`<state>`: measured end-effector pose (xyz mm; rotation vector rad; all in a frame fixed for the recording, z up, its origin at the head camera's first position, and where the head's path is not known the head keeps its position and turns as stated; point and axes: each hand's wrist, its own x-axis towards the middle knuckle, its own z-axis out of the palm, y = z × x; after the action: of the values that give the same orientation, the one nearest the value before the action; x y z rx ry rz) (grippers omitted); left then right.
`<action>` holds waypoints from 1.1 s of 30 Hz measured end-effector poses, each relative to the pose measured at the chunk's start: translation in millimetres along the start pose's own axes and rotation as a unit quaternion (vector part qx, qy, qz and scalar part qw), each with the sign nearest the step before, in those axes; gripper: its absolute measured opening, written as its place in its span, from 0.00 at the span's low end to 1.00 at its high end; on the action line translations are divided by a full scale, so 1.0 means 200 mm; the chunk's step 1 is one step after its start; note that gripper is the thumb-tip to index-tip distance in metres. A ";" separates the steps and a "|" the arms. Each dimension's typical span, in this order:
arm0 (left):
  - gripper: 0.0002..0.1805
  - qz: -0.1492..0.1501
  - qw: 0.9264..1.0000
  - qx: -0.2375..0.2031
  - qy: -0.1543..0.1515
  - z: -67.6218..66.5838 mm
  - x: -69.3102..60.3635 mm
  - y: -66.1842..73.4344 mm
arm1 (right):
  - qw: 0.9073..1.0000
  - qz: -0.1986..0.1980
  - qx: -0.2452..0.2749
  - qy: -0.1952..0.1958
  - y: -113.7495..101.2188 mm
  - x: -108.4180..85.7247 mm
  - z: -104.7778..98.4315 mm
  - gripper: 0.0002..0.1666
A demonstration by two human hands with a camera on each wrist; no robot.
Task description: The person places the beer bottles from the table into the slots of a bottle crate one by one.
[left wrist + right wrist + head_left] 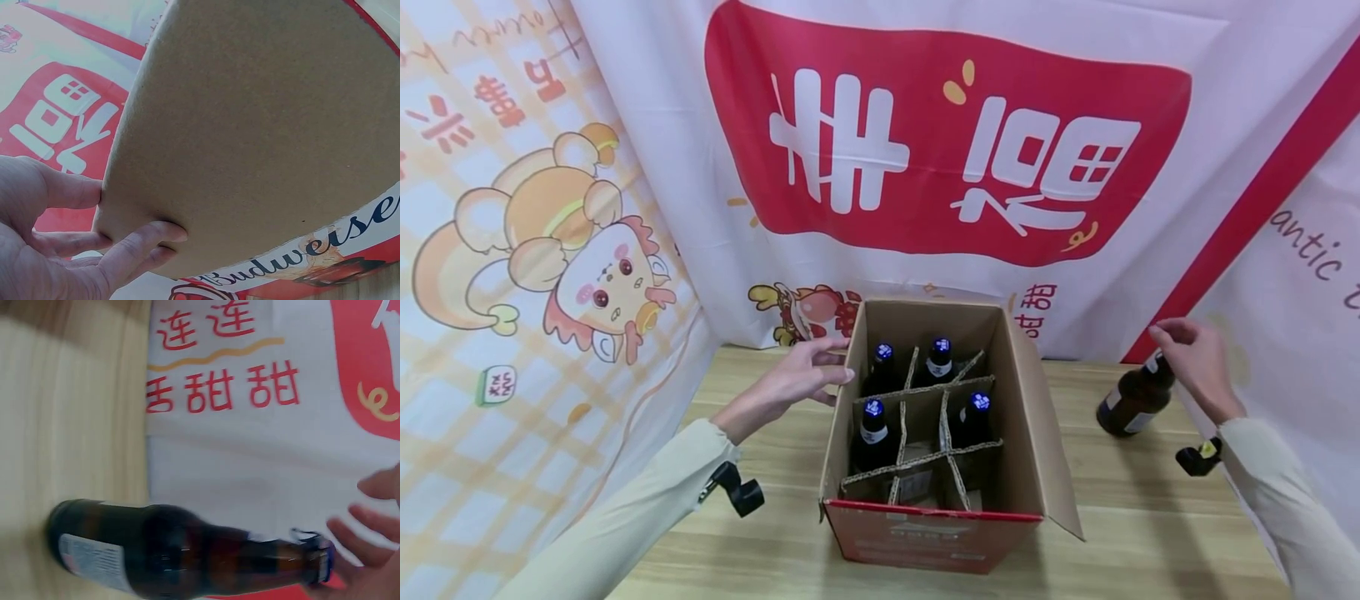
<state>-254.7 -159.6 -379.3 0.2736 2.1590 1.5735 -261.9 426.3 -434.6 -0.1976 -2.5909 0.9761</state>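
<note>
A cardboard box (936, 537) stands on the table with its top flaps folded out. Cardboard dividers (925, 457) split its inside, and several dark beer bottles (874, 437) with blue caps stand in the compartments. My left hand (797, 379) touches the box's left side near the far corner; in the left wrist view its fingers rest against a brown flap (262, 125). To the right of the box, a brown beer bottle (1135, 398) stands upright on the table. My right hand (1198, 367) is around its top, with fingers (359, 544) spread near the cap in the right wrist view.
The wooden table (1097, 517) runs up to a printed white and red cloth (955, 125) behind it. A patterned cloth (512, 250) hangs at the left and a white cloth (1307, 333) at the right. The right flap (1048, 417) sticks out beside the box.
</note>
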 end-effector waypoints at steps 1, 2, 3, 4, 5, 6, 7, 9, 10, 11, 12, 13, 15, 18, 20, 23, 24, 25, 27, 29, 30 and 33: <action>0.39 0.000 1.000 0.000 0.000 0.00 0.00 0.00 | 1.000 0.009 -0.007 0.010 0.02 -0.01 0.01 0.27; 0.39 0.000 1.000 0.000 0.000 0.00 0.00 0.00 | 0.999 0.022 -0.011 0.023 0.04 -0.02 0.03 0.27; 0.39 0.001 1.000 0.000 0.000 0.00 0.00 0.00 | 0.998 0.038 -0.011 0.039 0.06 -0.04 0.05 0.28; 0.39 0.001 1.000 0.002 0.000 0.00 0.00 0.00 | 0.996 0.059 -0.006 0.059 0.08 -0.06 0.07 0.30; 0.39 0.002 1.000 0.003 -0.001 0.00 0.00 0.00 | 0.993 0.080 0.002 0.083 0.10 -0.07 0.10 0.31; 0.39 0.003 1.000 0.005 -0.001 0.00 0.00 0.00 | 0.989 0.099 0.013 0.109 0.12 -0.09 0.13 0.33; 0.39 0.003 1.000 0.006 -0.001 0.00 0.00 0.00 | 0.984 0.115 0.028 0.135 0.13 -0.10 0.15 0.34; 0.39 0.003 1.000 0.009 0.000 0.00 0.00 0.00 | 0.974 0.134 0.060 0.172 0.17 -0.13 0.20 0.33; 0.39 0.002 1.000 0.010 0.001 0.00 0.00 0.00 | 0.969 0.135 0.078 0.190 0.18 -0.14 0.22 0.31; 0.39 0.001 1.000 0.011 0.001 0.00 -0.01 0.00 | 0.965 0.135 0.095 0.205 0.20 -0.15 0.25 0.30; 0.39 0.000 1.000 0.011 0.002 0.00 -0.01 0.00 | 0.961 0.132 0.111 0.216 0.21 -0.16 0.27 0.28; 0.39 0.000 1.000 0.012 0.002 0.00 -0.01 0.01 | 0.957 0.128 0.127 0.226 0.22 -0.16 0.28 0.26; 0.39 -0.003 1.000 0.010 0.003 0.00 -0.01 0.01 | 0.949 0.118 0.164 0.244 0.25 -0.16 0.31 0.23; 0.39 -0.002 1.000 0.007 0.000 0.00 -0.01 0.00 | 0.939 0.104 0.202 0.258 0.27 -0.16 0.32 0.23; 0.39 0.000 1.000 0.002 -0.001 0.00 0.00 0.00 | 0.937 0.097 0.210 0.261 0.27 -0.15 0.32 0.22; 0.39 0.005 1.000 -0.002 -0.002 0.00 0.00 0.00 | 0.941 0.088 0.198 0.259 0.28 -0.14 0.31 0.19; 0.39 0.005 1.000 -0.001 -0.001 0.00 0.00 0.00 | 0.944 0.083 0.189 0.259 0.28 -0.13 0.30 0.17; 0.39 0.005 1.000 -0.001 0.000 0.00 0.00 -0.01 | 0.946 0.079 0.180 0.257 0.27 -0.13 0.30 0.16; 0.39 0.005 1.000 0.002 0.002 0.00 0.00 -0.01 | 0.951 0.068 0.166 0.251 0.26 -0.12 0.29 0.15; 0.39 0.005 1.000 0.003 0.003 0.00 0.00 -0.01 | 0.955 0.056 0.157 0.246 0.26 -0.12 0.28 0.15; 0.39 0.005 1.000 0.003 0.002 0.00 0.00 -0.01 | 0.957 0.052 0.155 0.241 0.25 -0.12 0.27 0.15; 0.39 0.006 1.000 0.003 0.000 0.00 0.00 0.00 | 0.961 0.042 0.156 0.223 0.24 -0.12 0.26 0.17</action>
<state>-254.5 -160.8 -379.8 0.2895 2.1661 1.5739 -260.1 424.7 -510.4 -0.3952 -2.0079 1.1966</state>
